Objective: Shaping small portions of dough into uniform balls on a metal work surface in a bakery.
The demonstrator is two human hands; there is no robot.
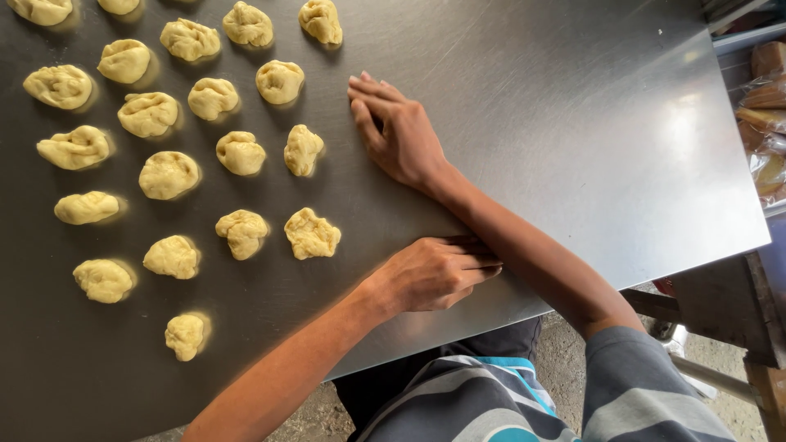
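Several pale yellow dough lumps (pixel 241 152) lie in loose rows across the left half of a steel table (pixel 573 123). My right hand (pixel 396 133) rests palm down on the steel, fingers straight and close together, just right of the lumps; the nearest is the dough piece (pixel 302 150). No dough shows under it. My left hand (pixel 434 274) lies cupped, palm down, near the table's front edge, its fingertips against my right forearm. Whatever is under its palm is hidden. The closest lump to it is a ragged one (pixel 311 234).
The table's front edge (pixel 508 315) runs diagonally above my lap and striped shirt (pixel 508 401). At the far right, beyond the table's side edge, wrapped baked goods (pixel 768 123) sit on a shelf. A wooden frame (pixel 729 311) stands below the table's right corner.
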